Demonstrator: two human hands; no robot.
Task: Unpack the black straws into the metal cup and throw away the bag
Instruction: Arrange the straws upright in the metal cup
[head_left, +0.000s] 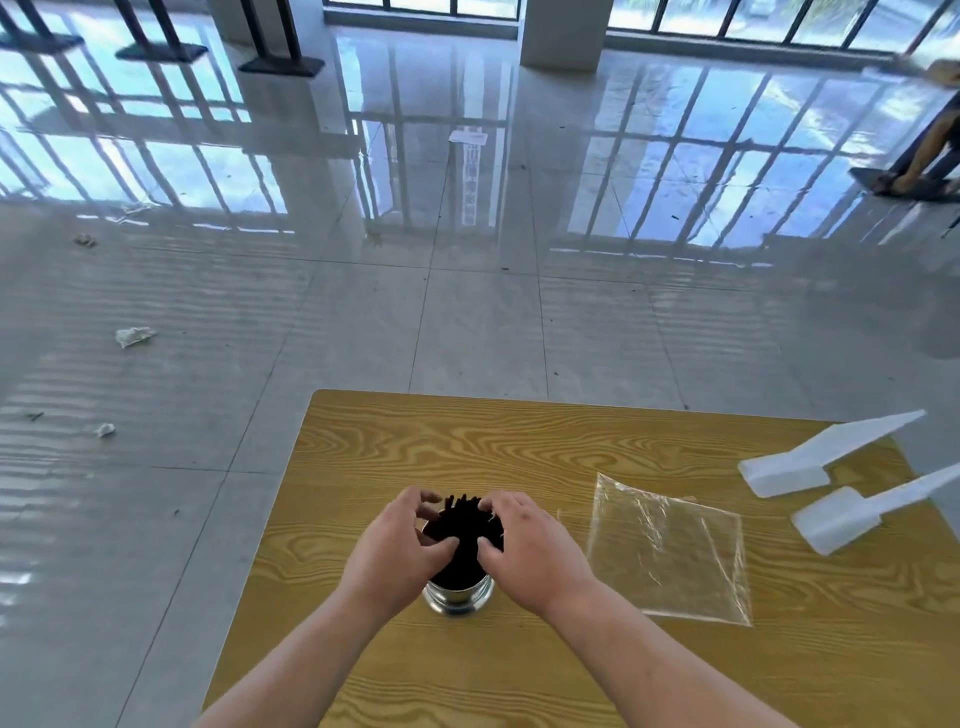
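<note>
A bundle of black straws stands upright in a shiny metal cup near the middle of the wooden table. My left hand cups the straws from the left, fingers curled around their tops. My right hand holds them from the right, thumb and fingers touching the bundle. Most of the cup's rim is hidden by my hands. A clear plastic bag lies flat and empty on the table to the right of the cup.
Two white foam pieces lie at the table's right edge beyond the bag. Crumpled scraps of litter are scattered on the glossy tiled floor to the left. A person's legs stand far right.
</note>
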